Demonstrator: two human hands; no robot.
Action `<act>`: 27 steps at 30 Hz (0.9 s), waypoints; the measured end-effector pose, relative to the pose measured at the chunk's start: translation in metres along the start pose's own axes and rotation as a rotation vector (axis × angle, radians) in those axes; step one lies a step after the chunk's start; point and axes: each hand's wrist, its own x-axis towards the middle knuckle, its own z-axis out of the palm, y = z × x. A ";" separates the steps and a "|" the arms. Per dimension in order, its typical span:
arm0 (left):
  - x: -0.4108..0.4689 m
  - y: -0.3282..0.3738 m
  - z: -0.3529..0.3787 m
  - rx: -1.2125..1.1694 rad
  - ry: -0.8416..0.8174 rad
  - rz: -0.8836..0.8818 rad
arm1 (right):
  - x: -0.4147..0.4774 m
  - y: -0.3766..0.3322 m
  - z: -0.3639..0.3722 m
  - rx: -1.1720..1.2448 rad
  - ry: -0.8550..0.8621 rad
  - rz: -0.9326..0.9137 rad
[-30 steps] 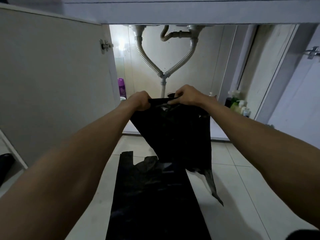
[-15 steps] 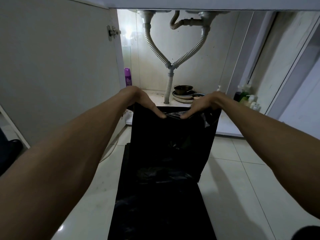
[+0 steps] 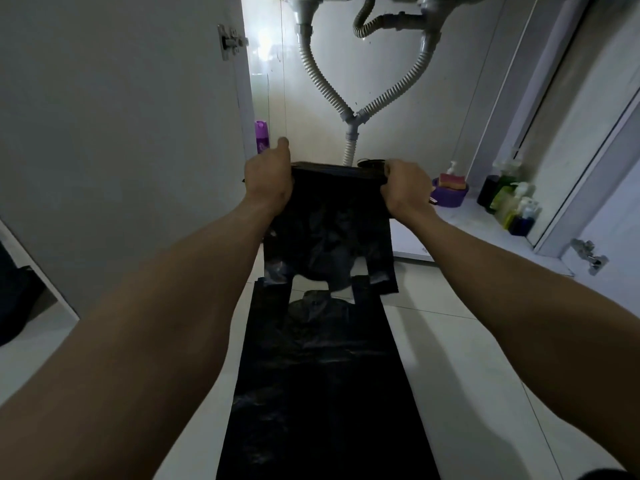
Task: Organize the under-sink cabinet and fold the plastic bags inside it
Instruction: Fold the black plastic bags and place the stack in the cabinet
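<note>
**Black bag stretched between both hands at the open sink cabinet**

The left grip [image 3: 268,183] and the right grip [image 3: 407,190] each pinch one end of the upper edge of a crinkled black plastic carrier bag [image 3: 329,230]. The fingers curl over the edge and the left thumb sticks up. The bag hangs in the air between them, in front of the open white under-sink cabinet [image 3: 462,225], with its two handle loops pointing down. A second black plastic bag [image 3: 322,375] lies flat on the pale tiled floor [image 3: 467,375] below, handles toward the cabinet. Inside, grey ribbed drain hoses [image 3: 322,81] join in a Y. A purple spray can [image 3: 262,136] stands at the left. A purple bowl [image 3: 450,199] holding a sponge and a cluster of bottles [image 3: 512,202] stand at the right.
</note>
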 end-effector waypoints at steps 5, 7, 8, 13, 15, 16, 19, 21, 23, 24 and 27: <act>0.003 -0.001 0.003 -0.050 0.127 0.007 | 0.000 0.002 0.008 0.051 0.132 -0.034; 0.000 -0.001 0.002 -0.025 0.131 0.036 | -0.001 0.004 0.007 0.037 0.119 -0.046; -0.004 -0.001 0.001 -0.006 0.111 0.067 | -0.002 0.008 0.009 0.023 0.070 -0.049; -0.056 -0.014 0.034 0.020 -0.117 0.113 | -0.042 0.023 0.037 0.093 -0.321 0.056; -0.091 -0.024 0.060 0.019 -0.257 0.150 | -0.078 0.029 0.055 0.127 -0.436 0.100; -0.107 -0.029 0.070 0.036 -0.343 0.169 | -0.099 0.033 0.063 0.142 -0.483 0.116; -0.146 -0.039 0.083 0.030 -0.576 0.141 | -0.156 0.041 0.083 0.133 -0.565 0.119; -0.165 -0.037 0.086 0.041 -0.647 0.144 | -0.182 0.045 0.093 0.110 -0.600 0.118; -0.185 -0.032 0.090 0.085 -0.702 0.138 | -0.203 0.047 0.099 0.088 -0.622 0.102; -0.196 -0.031 0.093 0.100 -0.739 0.127 | -0.210 0.049 0.101 0.070 -0.635 0.090; -0.228 -0.026 0.102 0.127 -0.855 0.098 | -0.229 0.057 0.101 0.055 -0.730 0.108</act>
